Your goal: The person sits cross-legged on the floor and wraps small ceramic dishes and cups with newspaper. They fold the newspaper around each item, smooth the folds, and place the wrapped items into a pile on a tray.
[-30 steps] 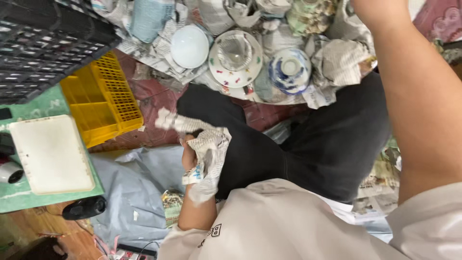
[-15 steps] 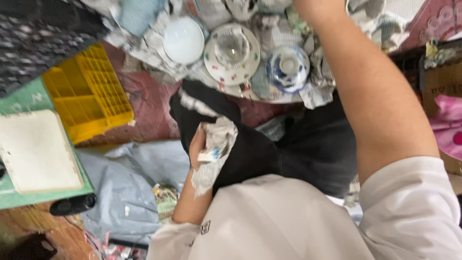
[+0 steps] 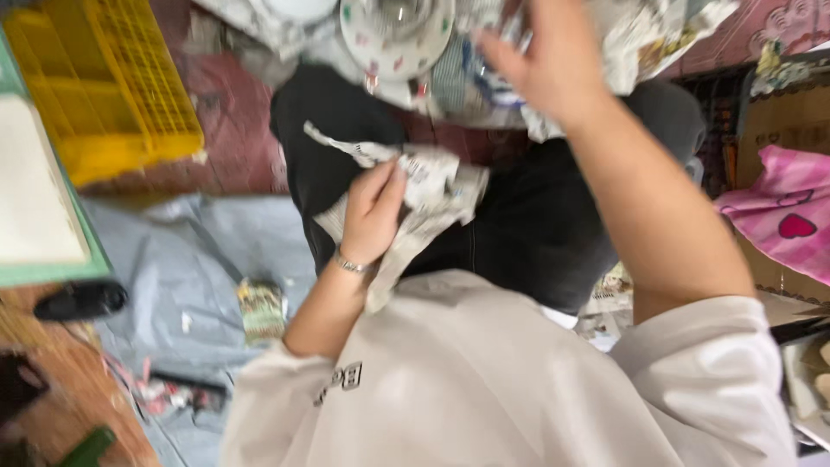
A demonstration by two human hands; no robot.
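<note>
My left hand (image 3: 372,212) is closed on a crumpled sheet of newspaper (image 3: 432,186) and holds it over my lap, against my black trousers (image 3: 519,225). My right hand (image 3: 553,65) is stretched forward to the dishes lying on newspaper at the top. It is blurred, with its fingers at a blue-and-white bowl (image 3: 462,82). Whether it grips anything does not show. Just left of that bowl lies a white plate with coloured dots (image 3: 398,39).
A yellow plastic crate (image 3: 104,78) stands at the upper left, beside a white board on a green tray (image 3: 35,207). A grey sheet (image 3: 190,251) covers the floor, with a small packet (image 3: 262,307) on it. At the right are a pink bag (image 3: 778,225) and a cardboard box (image 3: 782,121).
The view has dropped closer to my lap. My right hand came back from the far dishes to the blue-and-white bowl. The left hand keeps the newspaper, now more bunched.
</note>
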